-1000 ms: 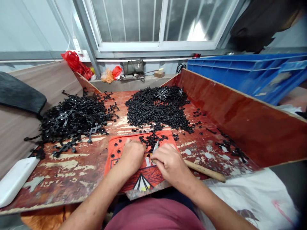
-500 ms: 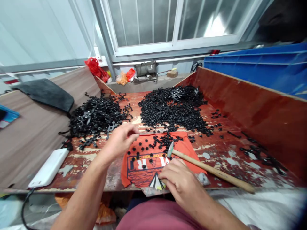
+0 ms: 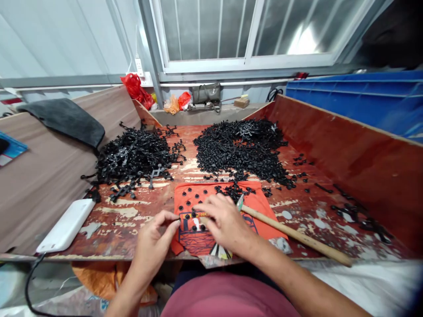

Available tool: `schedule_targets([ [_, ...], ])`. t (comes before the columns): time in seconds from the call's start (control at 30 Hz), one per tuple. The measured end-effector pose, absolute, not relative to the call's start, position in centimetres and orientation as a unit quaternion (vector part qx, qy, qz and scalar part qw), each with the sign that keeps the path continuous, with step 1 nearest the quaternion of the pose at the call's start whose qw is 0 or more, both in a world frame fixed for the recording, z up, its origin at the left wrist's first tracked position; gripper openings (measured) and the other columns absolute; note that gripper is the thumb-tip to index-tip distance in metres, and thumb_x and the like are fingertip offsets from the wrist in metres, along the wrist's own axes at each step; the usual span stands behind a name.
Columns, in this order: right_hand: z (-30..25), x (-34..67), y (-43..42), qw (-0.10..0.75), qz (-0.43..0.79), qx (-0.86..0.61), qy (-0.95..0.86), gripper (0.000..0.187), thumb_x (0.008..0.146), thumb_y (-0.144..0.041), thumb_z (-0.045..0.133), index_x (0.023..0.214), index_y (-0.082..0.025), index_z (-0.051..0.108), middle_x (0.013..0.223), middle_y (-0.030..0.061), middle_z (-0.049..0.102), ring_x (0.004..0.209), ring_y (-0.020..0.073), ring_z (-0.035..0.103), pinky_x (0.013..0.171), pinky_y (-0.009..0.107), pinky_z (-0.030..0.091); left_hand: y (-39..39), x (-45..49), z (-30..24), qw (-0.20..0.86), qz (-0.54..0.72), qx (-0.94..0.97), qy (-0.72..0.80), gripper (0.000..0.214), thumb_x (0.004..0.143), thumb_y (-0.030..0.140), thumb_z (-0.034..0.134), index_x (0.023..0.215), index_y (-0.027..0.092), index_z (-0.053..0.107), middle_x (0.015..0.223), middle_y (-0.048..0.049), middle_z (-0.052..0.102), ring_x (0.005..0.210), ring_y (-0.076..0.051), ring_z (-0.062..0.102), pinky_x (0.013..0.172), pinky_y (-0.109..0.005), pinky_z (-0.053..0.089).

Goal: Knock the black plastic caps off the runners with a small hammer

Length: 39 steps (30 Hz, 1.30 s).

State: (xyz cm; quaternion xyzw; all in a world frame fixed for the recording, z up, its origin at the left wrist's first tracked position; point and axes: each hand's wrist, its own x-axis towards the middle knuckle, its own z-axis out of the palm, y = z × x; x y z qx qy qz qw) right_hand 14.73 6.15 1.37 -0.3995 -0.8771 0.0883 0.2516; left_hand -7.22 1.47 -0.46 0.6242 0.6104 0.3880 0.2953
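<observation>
Head: L fingers (image 3: pixel 169 215) pinch blk pc (image 3: pixel 179 219).

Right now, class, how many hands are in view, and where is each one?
2. The left hand is at the left edge of the orange cloth, apparently pinching a small black piece; the right hand is over the cloth, beside the hammer. No others show.

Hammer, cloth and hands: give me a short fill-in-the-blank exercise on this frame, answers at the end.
1. The hammer has a handle made of ____.
2. That handle sticks out past the ____ edge of the cloth.
3. The right hand is over the cloth; the hand nearer the white device is the ____ one.
4. The crate is colored ____.

Missing words: wood; right; left; blue.
</observation>
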Motion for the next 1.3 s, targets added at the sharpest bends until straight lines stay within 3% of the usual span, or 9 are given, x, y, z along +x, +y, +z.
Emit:
schedule_targets([
  [0.17, 1.8, 17.9, 6.0, 0.230, 0.068, -0.439, -0.866, 0.014, 0.092, -0.014, 0.062, 0.092, -0.022, 0.073, 0.084, 0.0038, 0.062, 0.087, 0.0215, 0.049, 0.079, 0.035, 0.032, 1.4, -5.9, -1.9, 0.141, 0.266, 0.723, 0.621, 0.019, 0.089, 0.031, 0.057, 0.076, 0.021, 0.066, 0.075, -0.0029, 0.063, 0.078, -0.022, 0.059, 0.076, -0.035, 0.041],
  [0.4, -0.1, 15.9, 5.4, 0.202, 0.045, -0.438, -0.875, 0.016, 0.092, -0.016, 0.062, 0.079, -0.019, 0.071, 0.076, 0.0059, 0.065, 0.082, 0.0220, 0.050, 0.076, 0.036, 0.030, 3.1, -6.2, -0.4, 0.106, 0.217, 0.736, 0.633, 0.019, 0.091, 0.037, 0.056, 0.094, 0.022, 0.067, 0.082, -0.0033, 0.070, 0.080, -0.021, 0.063, 0.074, -0.032, 0.041],
  [0.67, 0.3, 14.0, 7.0, 0.193, 0.043, -0.434, -0.879, 0.018, 0.091, -0.020, 0.064, 0.075, -0.020, 0.070, 0.081, 0.0051, 0.069, 0.086, 0.0217, 0.053, 0.077, 0.037, 0.030, 5.0, -6.3, 0.2, 0.061, 0.121, 0.764, 0.630, 0.019, 0.091, 0.028, 0.052, 0.081, 0.022, 0.068, 0.087, -0.0057, 0.074, 0.086, -0.024, 0.067, 0.077, -0.034, 0.040],
  [0.8, 0.8, 14.9, 7.6, 0.193, 0.040, -0.454, -0.869, 0.006, 0.091, -0.026, 0.067, 0.093, -0.025, 0.073, 0.089, 0.0014, 0.071, 0.091, 0.0200, 0.055, 0.080, 0.034, 0.033, 4.7, -7.3, -0.7, 0.083, 0.127, 0.767, 0.623, 0.019, 0.089, 0.031, 0.052, 0.079, 0.023, 0.066, 0.084, -0.0044, 0.075, 0.081, -0.023, 0.068, 0.072, -0.032, 0.040],
  [0.87, 1.4, 17.0, 8.2, 0.198, 0.034, -0.483, -0.852, 0.013, 0.093, -0.026, 0.065, 0.104, -0.028, 0.071, 0.094, 0.0002, 0.072, 0.092, 0.0191, 0.056, 0.081, 0.033, 0.034, 4.7, -7.7, -1.2, 0.122, 0.136, 0.764, 0.619, 0.019, 0.089, 0.032, 0.051, 0.078, 0.024, 0.065, 0.080, -0.0025, 0.074, 0.076, -0.022, 0.068, 0.069, -0.030, 0.041],
  [1.0, 2.9, 22.0, 10.3, 0.177, 0.015, -0.546, -0.819, 0.016, 0.095, -0.018, 0.059, 0.090, -0.019, 0.074, 0.092, 0.0064, 0.073, 0.089, 0.0211, 0.061, 0.083, 0.036, 0.039, 4.7, -8.1, -1.8, 0.154, 0.165, 0.751, 0.621, 0.021, 0.088, 0.038, 0.053, 0.080, 0.025, 0.067, 0.076, -0.0001, 0.074, 0.071, -0.020, 0.068, 0.066, -0.027, 0.044],
  [1.1, 3.3, 22.6, 11.5, 0.132, 0.024, -0.539, -0.831, 0.017, 0.094, -0.016, 0.059, 0.085, -0.019, 0.073, 0.089, 0.0053, 0.073, 0.090, 0.0205, 0.063, 0.087, 0.037, 0.045, 4.5, -8.2, -1.6, 0.161, 0.204, 0.727, 0.636, 0.027, 0.084, 0.049, 0.055, 0.088, 0.027, 0.070, 0.072, 0.0014, 0.074, 0.067, -0.020, 0.069, 0.063, -0.026, 0.046],
  [1.17, 2.8, 21.3, 11.9, 0.103, 0.036, -0.521, -0.847, 0.013, 0.097, -0.023, 0.059, 0.096, -0.019, 0.071, 0.097, 0.0036, 0.071, 0.092, 0.0192, 0.065, 0.088, 0.039, 0.050, 4.2, -8.3, -1.5, 0.156, 0.234, 0.701, 0.656, 0.034, 0.082, 0.056, 0.055, 0.093, 0.028, 0.071, 0.071, 0.0022, 0.074, 0.064, -0.020, 0.069, 0.060, -0.024, 0.047],
  [1.3, 1.4, 18.6, 11.9, 0.066, 0.051, -0.502, -0.861, 0.028, 0.097, -0.034, 0.061, 0.119, -0.017, 0.062, 0.119, 0.0090, 0.064, 0.097, 0.0210, 0.065, 0.083, 0.041, 0.056, 3.4, -9.1, -1.2, 0.146, 0.256, 0.672, 0.680, 0.036, 0.083, 0.057, 0.053, 0.094, 0.028, 0.071, 0.074, 0.0034, 0.075, 0.062, -0.019, 0.069, 0.057, -0.022, 0.047],
])
